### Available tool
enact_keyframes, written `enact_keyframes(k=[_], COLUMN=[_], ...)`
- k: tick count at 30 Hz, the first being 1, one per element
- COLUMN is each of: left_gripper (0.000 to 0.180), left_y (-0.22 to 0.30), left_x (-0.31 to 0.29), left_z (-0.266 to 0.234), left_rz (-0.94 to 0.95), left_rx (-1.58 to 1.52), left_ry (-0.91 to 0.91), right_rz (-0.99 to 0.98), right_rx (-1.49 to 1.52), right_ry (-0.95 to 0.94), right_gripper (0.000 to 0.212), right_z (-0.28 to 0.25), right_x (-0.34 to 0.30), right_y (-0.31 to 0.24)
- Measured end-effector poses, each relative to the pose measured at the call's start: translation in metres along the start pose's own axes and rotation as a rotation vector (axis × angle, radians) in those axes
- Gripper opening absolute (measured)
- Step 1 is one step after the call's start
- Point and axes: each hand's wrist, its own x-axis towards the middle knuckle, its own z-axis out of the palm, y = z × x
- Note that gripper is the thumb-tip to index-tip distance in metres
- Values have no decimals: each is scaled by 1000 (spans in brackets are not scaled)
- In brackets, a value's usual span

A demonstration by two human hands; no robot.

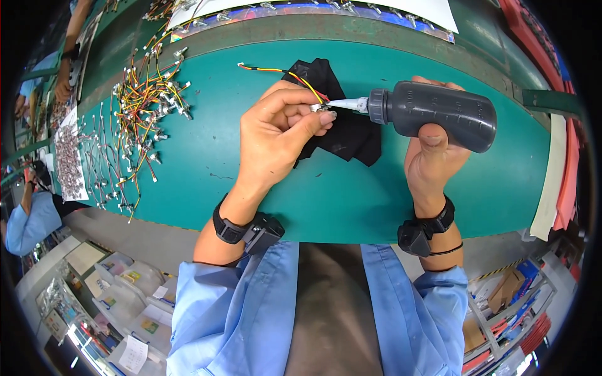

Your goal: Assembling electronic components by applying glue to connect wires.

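Between the thumb and fingers of my left hand (pixel 276 128), a small wired metal part (pixel 318 108) is pinched. Its red, yellow and black wires (pixel 282 72) run up and left over the hand to a small white connector. My right hand (pixel 433 150) is wrapped round a dark grey squeeze bottle (pixel 445 116), tilted on its side with the pale nozzle (pixel 348 104) pointing left. The nozzle tip is at the metal part, touching it or very close; which of the two I cannot tell. Under both lies a crumpled black cloth (pixel 357 138) on the green work mat (pixel 495 194).
At the left lies a tangled heap of similar wired parts (pixel 147 100), beside a white sheet (pixel 69 163) covered with small metal pieces. More parts lie along a tray (pixel 313 12) at the far edge. Another person's blue sleeve (pixel 31 222) shows at the far left.
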Motion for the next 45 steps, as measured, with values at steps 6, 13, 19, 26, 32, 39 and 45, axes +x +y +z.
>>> enact_keyframes(k=[6, 13, 19, 26, 32, 39, 45], left_gripper=[13, 16, 17, 18, 20, 25, 30], left_y=[-3, -2, 0, 0, 2, 4, 8], left_x=[-1, 0, 2, 2, 2, 5, 10], left_z=[0, 0, 0, -2, 1, 0, 0], left_rz=[49, 32, 8, 12, 13, -5, -29], left_rx=[45, 24, -1, -5, -20, 20, -29], left_ry=[-23, -8, -8, -26, -21, -31, -44], right_rz=[-19, 1, 7, 7, -5, 390, 596], right_rx=[35, -90, -86, -88, -44, 135, 524], right_ry=[-5, -25, -29, -30, 4, 121, 185], right_gripper=[64, 64, 63, 62, 54, 36, 30], right_z=[-3, -4, -3, -3, -5, -26, -32], right_x=[1, 1, 3, 2, 6, 29, 45], right_y=[0, -3, -3, -1, 3, 8, 12])
